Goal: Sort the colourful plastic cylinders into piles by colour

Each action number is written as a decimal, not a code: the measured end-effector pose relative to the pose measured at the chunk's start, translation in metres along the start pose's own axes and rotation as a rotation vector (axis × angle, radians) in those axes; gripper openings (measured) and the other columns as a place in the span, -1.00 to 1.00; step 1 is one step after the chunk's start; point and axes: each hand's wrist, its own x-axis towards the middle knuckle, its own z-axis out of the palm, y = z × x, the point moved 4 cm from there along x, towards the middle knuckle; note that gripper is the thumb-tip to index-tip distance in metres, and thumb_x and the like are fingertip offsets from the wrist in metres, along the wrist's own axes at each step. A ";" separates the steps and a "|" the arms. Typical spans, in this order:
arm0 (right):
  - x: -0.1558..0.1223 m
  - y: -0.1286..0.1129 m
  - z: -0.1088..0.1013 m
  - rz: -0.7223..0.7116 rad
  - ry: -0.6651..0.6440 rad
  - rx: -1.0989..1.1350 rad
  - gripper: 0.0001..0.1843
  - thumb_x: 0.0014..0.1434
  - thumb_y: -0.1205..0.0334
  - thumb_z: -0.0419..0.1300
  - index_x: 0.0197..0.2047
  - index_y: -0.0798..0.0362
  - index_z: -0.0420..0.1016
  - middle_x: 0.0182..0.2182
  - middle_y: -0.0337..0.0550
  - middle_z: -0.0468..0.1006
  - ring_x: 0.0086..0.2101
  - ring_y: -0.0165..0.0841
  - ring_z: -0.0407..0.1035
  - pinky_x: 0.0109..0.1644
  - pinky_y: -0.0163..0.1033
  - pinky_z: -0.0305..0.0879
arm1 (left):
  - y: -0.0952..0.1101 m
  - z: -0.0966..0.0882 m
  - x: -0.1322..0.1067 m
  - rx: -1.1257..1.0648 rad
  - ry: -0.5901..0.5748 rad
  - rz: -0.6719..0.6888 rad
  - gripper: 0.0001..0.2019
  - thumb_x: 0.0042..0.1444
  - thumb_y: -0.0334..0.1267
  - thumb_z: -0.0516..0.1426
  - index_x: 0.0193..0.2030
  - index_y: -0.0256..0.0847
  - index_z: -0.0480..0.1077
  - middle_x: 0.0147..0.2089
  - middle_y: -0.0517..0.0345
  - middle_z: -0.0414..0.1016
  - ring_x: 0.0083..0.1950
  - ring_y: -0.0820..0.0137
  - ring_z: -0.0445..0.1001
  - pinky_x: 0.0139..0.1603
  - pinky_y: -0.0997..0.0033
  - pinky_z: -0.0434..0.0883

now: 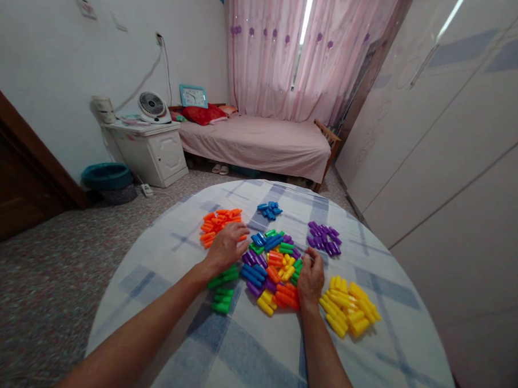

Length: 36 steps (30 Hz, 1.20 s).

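A mixed heap of coloured plastic pegs (pixel 275 263) lies in the middle of a round table (pixel 252 354) with a checked cloth. Sorted piles surround it: orange (pixel 217 222), blue (pixel 269 209), purple (pixel 324 237), yellow (pixel 348 306) and green (pixel 223 287). My left hand (pixel 226 247) lies with fingers stretched toward the orange pile, just above the green pegs. My right hand (pixel 310 276) is curled at the heap's right edge, fingers pinched together near the purple pile; what they hold is hidden.
Beyond the table stand a bed with a pink cover (pixel 256 142), a white bedside cabinet (pixel 151 152) with a fan (pixel 153 106), and a teal basin (pixel 106 176) on the floor. White wardrobe doors (pixel 451 128) line the right side.
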 end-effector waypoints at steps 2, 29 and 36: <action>0.000 -0.001 0.000 -0.010 0.006 -0.009 -0.50 0.13 -0.01 -0.08 0.00 0.11 0.36 -0.05 0.02 0.45 -0.03 -0.21 0.32 0.07 -0.15 0.15 | 0.033 0.006 -0.015 -0.120 -0.078 0.108 -0.80 0.12 -0.31 0.12 -0.10 -0.22 0.43 -0.02 0.02 0.45 0.04 0.29 0.38 0.12 0.23 0.34; -0.001 -0.002 0.000 -0.005 0.003 -0.008 -0.52 0.16 0.00 -0.08 0.00 0.10 0.37 -0.04 0.00 0.45 -0.03 -0.21 0.31 0.07 -0.15 0.14 | -0.007 -0.020 -0.014 -0.015 0.168 -0.025 -0.79 0.11 -0.21 0.14 -0.11 -0.19 0.41 -0.14 0.06 0.47 -0.04 0.27 0.40 0.02 0.24 0.34; -0.001 -0.002 -0.001 0.016 -0.003 0.000 -0.53 0.14 -0.01 -0.04 0.00 0.06 0.38 -0.04 -0.03 0.46 -0.03 -0.21 0.32 0.05 -0.16 0.14 | -0.088 -0.011 0.026 0.283 0.097 -0.230 -0.77 0.10 -0.19 0.10 -0.13 -0.20 0.43 -0.18 0.04 0.45 -0.10 0.26 0.38 -0.05 0.31 0.35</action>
